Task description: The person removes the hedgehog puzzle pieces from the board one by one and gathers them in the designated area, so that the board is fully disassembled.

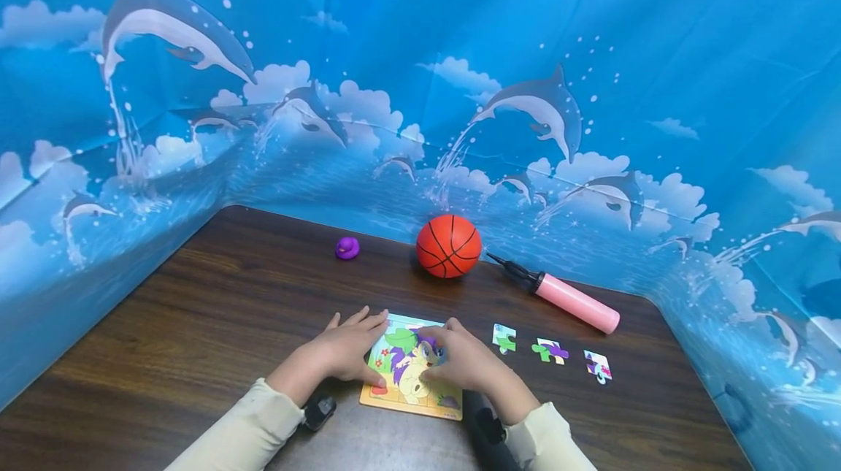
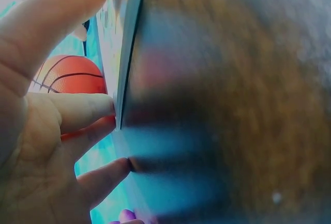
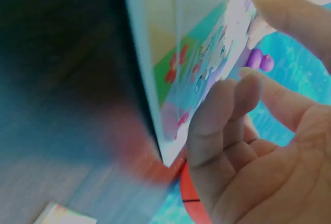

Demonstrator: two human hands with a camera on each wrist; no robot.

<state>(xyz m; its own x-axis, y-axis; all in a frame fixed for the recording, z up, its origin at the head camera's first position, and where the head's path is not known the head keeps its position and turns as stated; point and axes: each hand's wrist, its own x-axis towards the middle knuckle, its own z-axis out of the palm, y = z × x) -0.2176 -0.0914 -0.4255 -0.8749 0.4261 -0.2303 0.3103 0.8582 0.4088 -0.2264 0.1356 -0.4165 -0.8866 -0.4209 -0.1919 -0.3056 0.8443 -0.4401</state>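
Note:
A jigsaw puzzle board (image 1: 410, 401) with a cartoon picture of a purple-haired animal lies flat on the table between both hands. My left hand (image 1: 344, 349) rests at its left side, thumb on the lower left corner and the other fingers spread along the edge. In the left wrist view, those fingertips (image 2: 106, 105) touch the board's side. Over the right part of the puzzle is my right hand (image 1: 463, 358), thumb and forefinger apart with their tips on the picture. Its other fingers (image 3: 212, 115) bend beside the board's edge in the right wrist view.
Three loose puzzle pieces, one green and white (image 1: 504, 339), one green and purple (image 1: 550, 351) and one purple and white (image 1: 598, 366), lie right of the board. Behind are a purple rubber duck (image 1: 347, 248), an orange basketball (image 1: 449, 247) and a pink hand pump (image 1: 574, 301).

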